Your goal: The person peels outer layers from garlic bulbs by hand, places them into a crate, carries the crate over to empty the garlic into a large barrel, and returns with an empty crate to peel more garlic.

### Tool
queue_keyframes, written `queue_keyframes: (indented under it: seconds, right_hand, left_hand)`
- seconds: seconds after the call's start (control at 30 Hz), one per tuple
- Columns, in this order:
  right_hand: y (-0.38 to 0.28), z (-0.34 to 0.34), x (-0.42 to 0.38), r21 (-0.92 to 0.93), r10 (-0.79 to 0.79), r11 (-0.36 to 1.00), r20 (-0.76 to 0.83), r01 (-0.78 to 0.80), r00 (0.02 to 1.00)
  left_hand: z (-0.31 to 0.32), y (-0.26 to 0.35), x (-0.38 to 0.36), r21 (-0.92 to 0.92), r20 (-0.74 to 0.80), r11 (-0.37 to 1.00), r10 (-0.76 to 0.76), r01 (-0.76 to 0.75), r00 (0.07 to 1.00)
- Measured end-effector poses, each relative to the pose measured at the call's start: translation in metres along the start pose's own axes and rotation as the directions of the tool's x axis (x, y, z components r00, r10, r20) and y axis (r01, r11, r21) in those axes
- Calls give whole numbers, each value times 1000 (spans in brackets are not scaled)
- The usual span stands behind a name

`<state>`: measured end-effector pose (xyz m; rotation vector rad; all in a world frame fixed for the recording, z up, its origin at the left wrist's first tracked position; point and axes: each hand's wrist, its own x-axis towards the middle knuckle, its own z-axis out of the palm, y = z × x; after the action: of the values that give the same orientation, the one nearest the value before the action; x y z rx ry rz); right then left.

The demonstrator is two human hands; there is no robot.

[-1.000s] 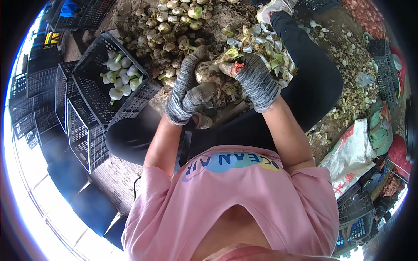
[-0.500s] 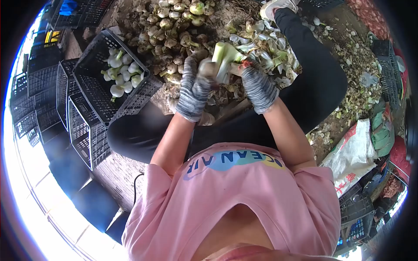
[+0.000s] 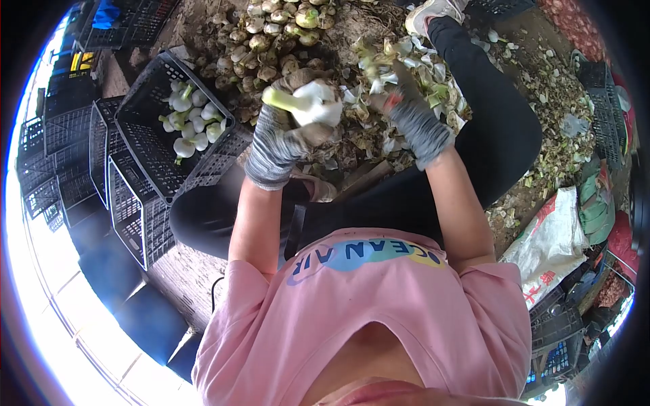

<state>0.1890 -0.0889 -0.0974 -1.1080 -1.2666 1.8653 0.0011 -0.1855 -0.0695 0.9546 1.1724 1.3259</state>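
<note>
- Head view, upper middle of the frame: the peeled garlic bulb is in the left hand, raised over the ground in front of the crossed legs.
- The left hand, in a grey knitted glove, is curled around the bulb, with fingers on the upper side and thumb on the lower side; it closes only as far as the bulb permits.
- The long axis of the bulb lies nearly level across the frame: the white round part is to the right, and the short green stalk points left, its tip a little higher.
- The right hand, also gloved, is to the right of the bulb and apart from it. Its fingers are blurred (a red binding shows near the thumb), so I cannot tell how far they are bent. Some peel shows blurred close to the fingertips; whether it is held, I cannot tell.
- The relation which matters most: the black plastic crate, with other peeled bulbs inside, is on the stalk side, to the left of the left hand. This hand is clearly the nearer one; the right hand is well apart from the crate.
- Unpeeled garlic bulbs are heaped just above the left hand, and peel scraps lie near the right hand, at upper right of centre.
</note>
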Motion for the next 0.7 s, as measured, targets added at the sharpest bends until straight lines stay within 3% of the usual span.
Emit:
queue_keyframes:
  seconds: [0.03, 0.07, 0.13, 0.17, 0.23, 0.33, 0.47, 0.5, 0.57, 0.63, 0.7]
  right_hand:
    - [-1, 1, -1, -175, -54, 983, 3, 53, 999]
    - [-4, 3, -5, -153, -92, 983, 57, 99, 994]
    - [-15, 11, -20, -102, -164, 978, 165, 183, 973]
    - [-30, 16, -30, -222, -23, 974, 130, 52, 991]
    - [-21, 23, -29, -256, -159, 949, 111, 183, 981]
    - [-19, 24, -29, -405, -239, 877, 96, 258, 966]
    - [-23, 25, -31, -638, -329, 695, 130, 333, 935]
    - [-23, 23, -31, -689, -365, 627, 152, 363, 918]
    - [-19, 19, -20, -587, -282, 760, 87, 278, 955]
    - [-13, 17, -13, -443, -269, 858, 41, 259, 962]
    - [-16, 18, -16, -49, -194, 978, 127, 202, 973]
  left_hand:
    - [7, 5, -2, -21, -40, 1000, -12, 11, 999]
    - [3, -2, -2, 39, -25, 999, 0, 1, 1000]
    - [28, 9, -3, 34, -142, 992, 123, -119, 982]
    - [28, 10, -1, 278, -109, 945, 210, -173, 971]
    - [28, 12, 3, 693, 14, 673, 349, -260, 937]
    - [40, 22, 1, 779, 41, 566, 381, -268, 924]
    - [45, 16, -5, 537, -90, 824, 269, -181, 959]
    - [45, 14, -6, 321, -130, 937, 190, -140, 973]
    - [43, 11, -7, -155, -148, 987, 14, -37, 989]
    - [40, 10, -7, -280, -123, 959, -82, 44, 989]
    - [25, 6, -8, -330, -44, 932, -172, 148, 984]
